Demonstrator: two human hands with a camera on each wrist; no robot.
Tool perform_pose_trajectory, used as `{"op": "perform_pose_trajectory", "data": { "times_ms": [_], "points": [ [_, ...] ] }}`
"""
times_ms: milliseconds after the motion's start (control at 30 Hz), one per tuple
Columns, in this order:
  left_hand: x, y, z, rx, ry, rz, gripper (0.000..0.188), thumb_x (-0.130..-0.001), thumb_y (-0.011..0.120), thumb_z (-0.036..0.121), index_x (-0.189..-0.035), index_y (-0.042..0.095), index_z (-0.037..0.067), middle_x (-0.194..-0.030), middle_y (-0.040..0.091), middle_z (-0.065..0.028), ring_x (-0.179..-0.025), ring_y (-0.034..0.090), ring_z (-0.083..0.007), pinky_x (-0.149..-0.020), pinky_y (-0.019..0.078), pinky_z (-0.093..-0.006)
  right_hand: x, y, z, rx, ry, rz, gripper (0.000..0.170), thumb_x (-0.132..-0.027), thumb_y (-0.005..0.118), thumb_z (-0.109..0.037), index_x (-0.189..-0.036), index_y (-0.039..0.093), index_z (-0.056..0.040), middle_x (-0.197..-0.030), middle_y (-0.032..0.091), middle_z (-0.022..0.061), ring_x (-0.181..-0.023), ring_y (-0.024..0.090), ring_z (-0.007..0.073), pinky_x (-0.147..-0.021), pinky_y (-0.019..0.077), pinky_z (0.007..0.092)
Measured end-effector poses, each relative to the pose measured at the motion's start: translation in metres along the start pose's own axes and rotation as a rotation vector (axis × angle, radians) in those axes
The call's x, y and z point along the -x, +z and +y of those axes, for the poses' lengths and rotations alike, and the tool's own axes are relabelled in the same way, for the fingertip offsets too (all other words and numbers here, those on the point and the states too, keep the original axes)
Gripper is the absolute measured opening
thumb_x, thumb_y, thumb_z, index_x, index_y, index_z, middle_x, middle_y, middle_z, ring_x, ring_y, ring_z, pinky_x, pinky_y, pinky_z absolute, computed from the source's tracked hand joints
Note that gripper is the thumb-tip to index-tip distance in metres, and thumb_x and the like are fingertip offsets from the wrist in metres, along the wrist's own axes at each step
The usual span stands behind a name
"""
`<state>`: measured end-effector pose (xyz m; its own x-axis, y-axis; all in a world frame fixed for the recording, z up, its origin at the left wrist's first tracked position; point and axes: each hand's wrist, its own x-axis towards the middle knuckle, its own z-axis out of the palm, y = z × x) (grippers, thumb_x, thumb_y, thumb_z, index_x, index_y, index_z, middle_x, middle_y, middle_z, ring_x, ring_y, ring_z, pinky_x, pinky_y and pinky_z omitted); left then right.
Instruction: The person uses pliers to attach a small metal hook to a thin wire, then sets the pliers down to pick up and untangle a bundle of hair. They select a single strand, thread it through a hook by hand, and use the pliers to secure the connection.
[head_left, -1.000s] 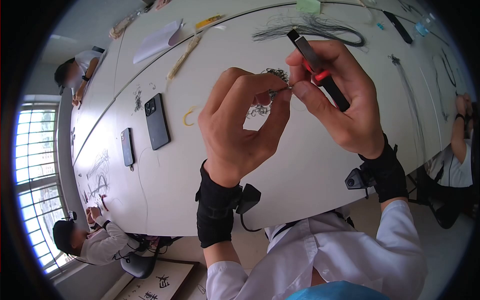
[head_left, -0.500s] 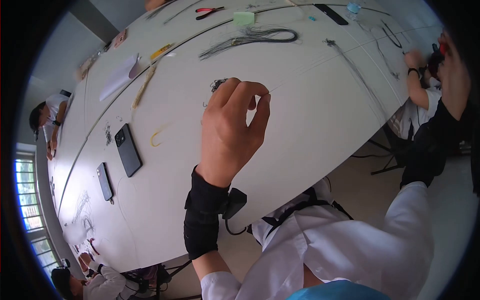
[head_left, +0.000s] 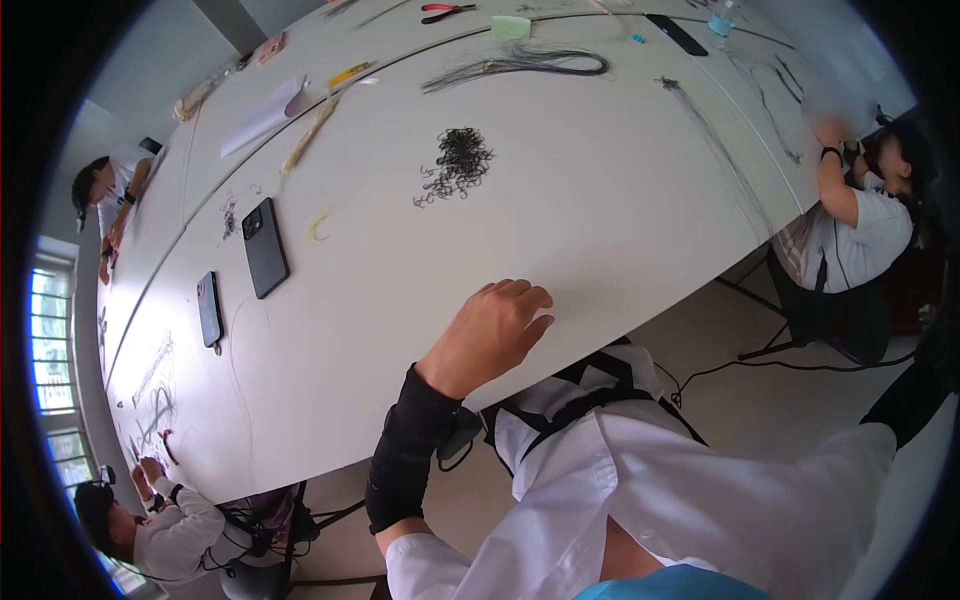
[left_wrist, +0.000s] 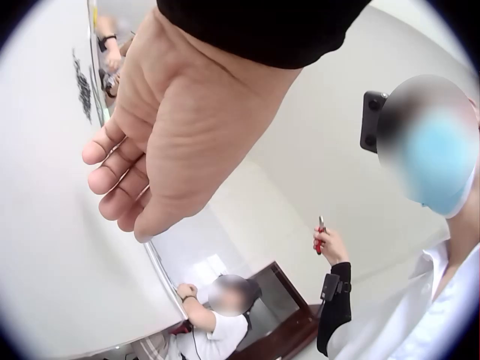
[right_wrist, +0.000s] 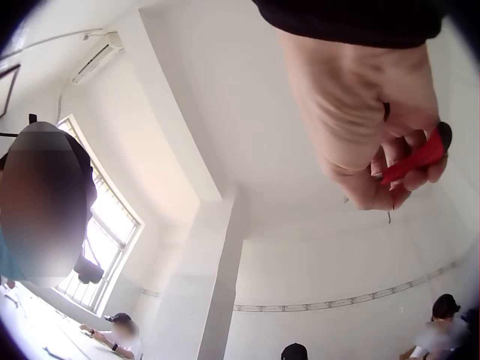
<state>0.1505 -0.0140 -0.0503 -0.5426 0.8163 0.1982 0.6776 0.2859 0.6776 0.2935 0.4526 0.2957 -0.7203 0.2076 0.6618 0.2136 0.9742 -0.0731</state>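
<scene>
The left hand (head_left: 490,335) is over the table's near edge in the head view, its fingers loosely bent and thumb apart. Nothing shows in its grasp in the left wrist view, where the palm (left_wrist: 202,127) fills the upper middle. A pile of small dark hooks (head_left: 462,160) lies on the table beyond it. The right hand (right_wrist: 360,120) curls round a red-handled tool (right_wrist: 420,159) in the right wrist view, and a tiny dark hook-like piece (right_wrist: 389,217) hangs below its fingers. In the left wrist view this hand (left_wrist: 334,247) is raised beside the body, the tool's metal tip upward.
On the white table (head_left: 360,380) lie two phones (head_left: 265,248), a yellow curved piece (head_left: 318,228), a bundle of dark strands (head_left: 520,66), paper (head_left: 262,118) and red pliers (head_left: 445,13). Several people sit around it; one person (head_left: 860,205) is at the right.
The left hand has come down from the hook pile toward the near edge, its thumb and finger now parted. From beside the left hand, the right hand has swung far right, out of the head view.
</scene>
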Motion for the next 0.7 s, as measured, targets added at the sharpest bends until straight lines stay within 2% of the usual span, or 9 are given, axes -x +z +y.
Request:
{"op": "perform_pose_trajectory", "data": {
  "times_ms": [100,167,200,233,333,400,433,567,700],
  "points": [
    [0.030,-0.004,0.000,0.074,-0.202,0.145,0.011,-0.087,0.068,0.001,-0.098,0.066,0.000,-0.080,0.065,-0.0104,-0.069,0.061,-0.0227,-0.065,0.0501,-0.0341,-0.024,0.067,0.048,-0.118,0.073,-0.327,0.032,-0.096,0.061,-0.012,-0.125,0.061,0.0007,-0.121,0.065,0.0092,-0.110,0.058,0.0167,-0.094,0.0456,0.0298],
    [0.048,-0.005,-0.001,0.120,-0.321,0.242,0.010,-0.087,0.066,-0.002,-0.097,0.067,-0.001,-0.080,0.065,-0.0099,-0.067,0.059,-0.0192,-0.062,0.0482,-0.0310,-0.044,0.132,0.072,-0.087,0.079,-0.572,0.031,-0.096,0.059,-0.011,-0.127,0.060,-0.0034,-0.121,0.063,0.0037,-0.106,0.056,0.0129,-0.091,0.0465,0.0299],
    [0.055,-0.006,-0.001,0.125,-0.357,0.285,0.009,-0.088,0.066,-0.001,-0.097,0.067,-0.001,-0.080,0.065,-0.0108,-0.066,0.059,-0.0203,-0.063,0.0487,-0.0316,-0.048,0.197,0.102,-0.189,-0.073,-0.520,0.029,-0.094,0.061,-0.012,-0.123,0.061,-0.0041,-0.110,0.065,0.0039,-0.094,0.057,0.0135,-0.083,0.0476,0.0309],
    [0.062,-0.008,-0.001,0.128,-0.400,0.328,0.008,-0.089,0.065,0.001,-0.097,0.067,-0.001,-0.080,0.066,-0.0117,-0.065,0.060,-0.0213,-0.064,0.0492,-0.0321,-0.051,0.241,0.091,-0.062,-0.147,-0.570,0.028,-0.091,0.064,-0.013,-0.117,0.062,-0.0026,-0.102,0.066,0.0072,-0.090,0.058,0.0151,-0.082,0.0473,0.0298],
    [0.080,-0.014,-0.003,0.075,-0.511,0.411,0.008,-0.090,0.064,0.000,-0.096,0.068,-0.002,-0.078,0.065,-0.0102,-0.064,0.058,-0.0186,-0.064,0.0479,-0.0296,-0.039,0.368,0.067,-0.037,-0.068,-0.522,0.031,-0.082,0.069,-0.012,-0.111,0.066,-0.0033,-0.098,0.070,0.0132,-0.091,0.066,0.0262,-0.083,0.0514,0.0362],
    [0.089,-0.012,-0.009,0.152,-0.583,0.502,0.008,-0.090,0.063,0.000,-0.095,0.069,-0.002,-0.077,0.064,-0.0091,-0.065,0.057,-0.0163,-0.064,0.0466,-0.0282,-0.041,0.400,0.033,-0.056,0.077,-0.673,0.030,-0.081,0.068,-0.012,-0.109,0.066,-0.0032,-0.098,0.070,0.0146,-0.091,0.067,0.0278,-0.083,0.0517,0.0381],
    [0.094,-0.011,-0.011,0.188,-0.628,0.551,0.008,-0.090,0.063,0.000,-0.095,0.069,-0.002,-0.076,0.064,-0.0085,-0.066,0.056,-0.0152,-0.064,0.0459,-0.0275,-0.040,0.422,0.031,-0.031,-0.024,-0.613,0.031,-0.081,0.068,-0.013,-0.110,0.067,-0.0039,-0.101,0.071,0.0171,-0.095,0.067,0.0315,-0.084,0.0518,0.0398],
    [0.096,-0.005,-0.016,0.325,-0.743,0.661,0.009,-0.092,0.063,0.004,-0.095,0.069,-0.002,-0.075,0.061,-0.0036,-0.068,0.054,-0.0107,-0.064,0.0423,-0.0251,-0.041,0.489,0.034,0.059,0.058,-0.647,0.030,-0.083,0.068,-0.017,-0.110,0.068,-0.0043,-0.105,0.070,0.0194,-0.101,0.067,0.0361,-0.086,0.0517,0.0427],
    [0.089,-0.003,-0.025,0.323,-0.751,0.717,0.011,-0.093,0.063,0.006,-0.095,0.069,-0.002,-0.073,0.059,-0.0014,-0.066,0.051,-0.0083,-0.063,0.0405,-0.0232,-0.035,0.496,0.024,0.092,0.088,-0.631,0.028,-0.086,0.067,-0.021,-0.107,0.068,-0.0022,-0.103,0.071,0.0196,-0.101,0.067,0.0371,-0.087,0.0520,0.0438]
  ]
}}
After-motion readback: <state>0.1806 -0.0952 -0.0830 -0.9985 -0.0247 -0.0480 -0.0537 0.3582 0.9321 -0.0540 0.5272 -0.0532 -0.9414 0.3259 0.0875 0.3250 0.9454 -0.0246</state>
